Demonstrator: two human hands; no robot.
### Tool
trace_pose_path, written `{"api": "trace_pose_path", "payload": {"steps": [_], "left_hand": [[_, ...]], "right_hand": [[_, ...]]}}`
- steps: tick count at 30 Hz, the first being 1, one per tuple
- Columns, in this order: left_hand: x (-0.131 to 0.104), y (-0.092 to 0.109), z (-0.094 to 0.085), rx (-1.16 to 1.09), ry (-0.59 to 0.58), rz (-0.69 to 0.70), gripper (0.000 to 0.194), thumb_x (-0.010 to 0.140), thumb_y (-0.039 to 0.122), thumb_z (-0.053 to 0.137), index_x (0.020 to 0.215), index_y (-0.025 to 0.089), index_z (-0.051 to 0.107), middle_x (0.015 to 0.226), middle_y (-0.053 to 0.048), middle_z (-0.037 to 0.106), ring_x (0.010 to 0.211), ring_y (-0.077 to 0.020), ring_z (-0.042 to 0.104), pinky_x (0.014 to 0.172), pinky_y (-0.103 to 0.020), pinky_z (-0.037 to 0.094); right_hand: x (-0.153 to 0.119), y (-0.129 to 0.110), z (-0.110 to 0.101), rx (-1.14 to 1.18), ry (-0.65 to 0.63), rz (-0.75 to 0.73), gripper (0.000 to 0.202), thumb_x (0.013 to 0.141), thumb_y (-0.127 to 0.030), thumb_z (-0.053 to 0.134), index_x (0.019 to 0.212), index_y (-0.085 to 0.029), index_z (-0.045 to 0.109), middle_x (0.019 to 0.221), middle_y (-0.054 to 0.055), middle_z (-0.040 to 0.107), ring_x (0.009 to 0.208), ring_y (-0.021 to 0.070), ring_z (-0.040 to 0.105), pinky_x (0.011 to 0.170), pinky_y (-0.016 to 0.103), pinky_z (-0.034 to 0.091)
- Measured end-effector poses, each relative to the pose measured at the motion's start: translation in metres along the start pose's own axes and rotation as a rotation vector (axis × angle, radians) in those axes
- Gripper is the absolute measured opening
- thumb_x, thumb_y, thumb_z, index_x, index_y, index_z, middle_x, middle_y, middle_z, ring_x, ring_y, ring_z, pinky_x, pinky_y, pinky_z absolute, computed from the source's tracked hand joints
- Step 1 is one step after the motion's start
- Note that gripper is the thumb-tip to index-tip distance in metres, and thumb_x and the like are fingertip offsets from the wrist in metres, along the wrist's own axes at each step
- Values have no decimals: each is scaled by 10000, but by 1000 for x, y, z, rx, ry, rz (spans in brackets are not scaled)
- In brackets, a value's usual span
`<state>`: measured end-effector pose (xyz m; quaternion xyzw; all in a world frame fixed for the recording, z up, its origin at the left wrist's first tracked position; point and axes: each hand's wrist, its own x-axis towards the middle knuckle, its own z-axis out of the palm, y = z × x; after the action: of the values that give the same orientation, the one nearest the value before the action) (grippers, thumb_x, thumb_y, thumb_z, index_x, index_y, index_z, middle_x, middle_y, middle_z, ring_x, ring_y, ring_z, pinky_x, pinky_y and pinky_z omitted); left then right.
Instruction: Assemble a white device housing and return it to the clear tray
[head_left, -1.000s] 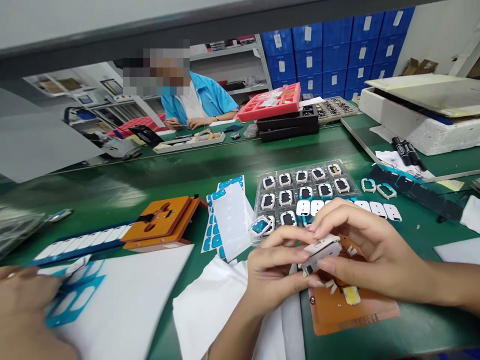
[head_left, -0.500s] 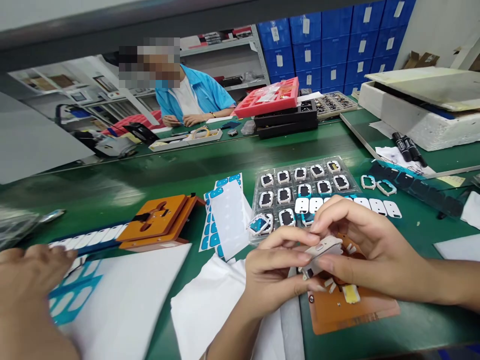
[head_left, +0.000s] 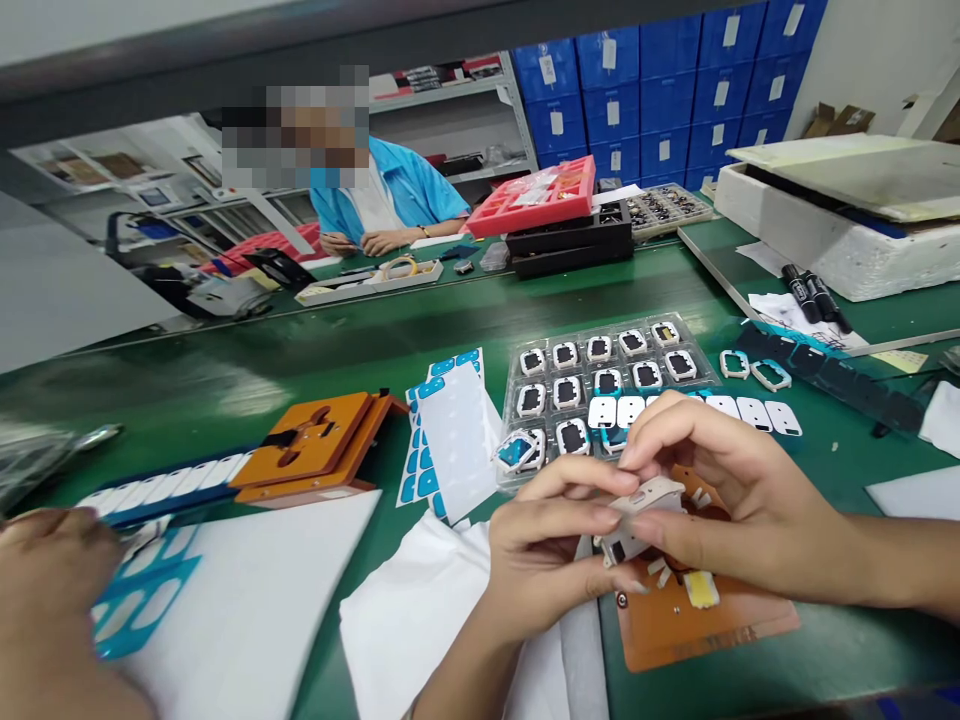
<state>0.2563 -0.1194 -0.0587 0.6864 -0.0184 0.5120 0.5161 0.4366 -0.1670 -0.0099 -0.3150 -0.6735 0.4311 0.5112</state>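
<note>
Between both hands is a small white watch case [head_left: 651, 500], tilted, with a dark opening at its lower left end. My left hand [head_left: 559, 530] grips its left side between thumb and fingers. From the right, my right hand [head_left: 720, 490] pinches the same case, thumb on its near face and fingers curled over the top. Fingers cover part of it. Below the hands lies an orange fixture plate [head_left: 697, 635] with a yellow pad [head_left: 702, 589]. Behind them, a clear tray [head_left: 510, 400] carries several white watch frames, and a strip of white stickers [head_left: 752, 413] lies across it.
A co-worker's hand [head_left: 52, 580] is at the left edge over blue sticker sheets [head_left: 150, 600]. An orange fixture block [head_left: 315, 440], white sheets [head_left: 457, 430] and a white cloth [head_left: 420, 610] lie left of my hands. Across the bench sits another person [head_left: 390, 200].
My hands stay almost in place, and the watch case has turned slightly between the fingers. At the left, the co-worker's hand has moved a little left and down.
</note>
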Motion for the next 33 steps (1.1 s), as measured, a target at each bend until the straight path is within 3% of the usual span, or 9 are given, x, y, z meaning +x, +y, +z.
{"api": "trace_pose_path", "payload": {"steps": [13, 20, 26, 30, 33], "left_hand": [[-3, -1, -2, 46, 7, -17, 558, 758, 195, 836, 1267, 345, 665, 1166, -22, 696, 1107, -172, 696, 987, -265, 586], [-5, -6, -1, 29, 101, 19, 580, 718, 312, 859, 1265, 300, 667, 1179, -22, 701, 1078, -152, 698, 965, -229, 585], [-4, -8, -1, 38, 186, -6, 537, 690, 445, 836, 1192, 304, 709, 1105, -33, 723, 996, -164, 721, 873, -255, 626], [-3, -7, -1, 53, 197, 0, 570, 627, 425, 882, 1159, 296, 723, 1078, -23, 731, 958, -149, 722, 845, -223, 619], [-2, -7, -1, 65, 202, 2, 531, 665, 450, 854, 1155, 295, 723, 1063, -24, 735, 964, -127, 713, 838, -184, 597]], "right_hand": [[1, 0, -1, 112, -16, 88, 195, 850, -163, 700, 999, -224, 589, 900, -2, 533, 783, 132, 525, 624, 253, 423], [0, 1, -6, 186, -46, 170, 173, 886, -233, 692, 1023, -245, 587, 874, 3, 501, 788, 139, 518, 615, 243, 453], [1, 0, -4, 273, -104, 291, 320, 821, -214, 739, 1090, -239, 568, 962, 14, 511, 816, 139, 577, 636, 250, 501], [1, 0, -5, 331, -120, 326, 331, 823, -220, 741, 1094, -240, 552, 965, 16, 542, 817, 144, 605, 614, 243, 515], [1, 1, -5, 353, -124, 345, 331, 819, -211, 737, 1088, -241, 547, 941, 9, 554, 788, 138, 608, 595, 237, 515]]}}
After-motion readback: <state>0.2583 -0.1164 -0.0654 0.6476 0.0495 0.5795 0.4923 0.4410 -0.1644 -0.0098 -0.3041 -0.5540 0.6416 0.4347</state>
